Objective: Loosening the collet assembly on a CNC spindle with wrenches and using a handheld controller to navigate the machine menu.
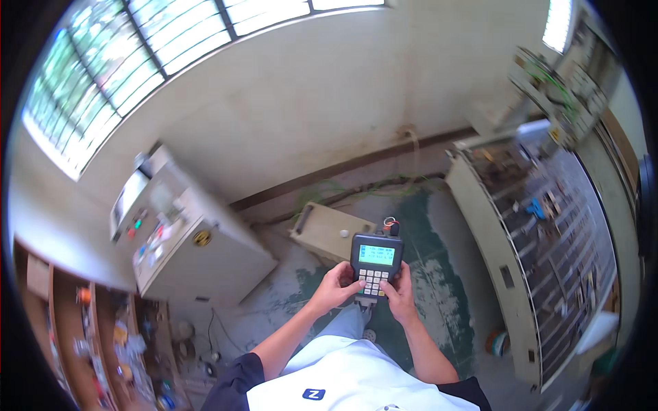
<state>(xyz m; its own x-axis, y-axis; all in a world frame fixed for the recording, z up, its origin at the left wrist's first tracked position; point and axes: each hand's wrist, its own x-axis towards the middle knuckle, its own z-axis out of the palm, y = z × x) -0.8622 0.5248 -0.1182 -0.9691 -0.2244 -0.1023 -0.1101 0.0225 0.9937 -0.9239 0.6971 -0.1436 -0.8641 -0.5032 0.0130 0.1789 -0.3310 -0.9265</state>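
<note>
Both of my hands hold a dark handheld controller (376, 267) in front of my body. Its lit blue-green screen faces me above a keypad of pale buttons. My left hand (336, 286) wraps the controller's left side, its thumb on the lower left keys. On the other side my right hand (399, 289) grips the edge, with the thumb over the lower right keys. A cable plug and a light ring-shaped loop show at the controller's top right corner. The fingers behind the controller are hidden.
A pale control cabinet (205, 253) with small items on top stands left. To the right is a large machine bed (548, 253) with slats and a gantry (565, 96). A beige box (332, 229) sits on the floor by cables. Cluttered wooden shelves (68, 308) fill the lower left.
</note>
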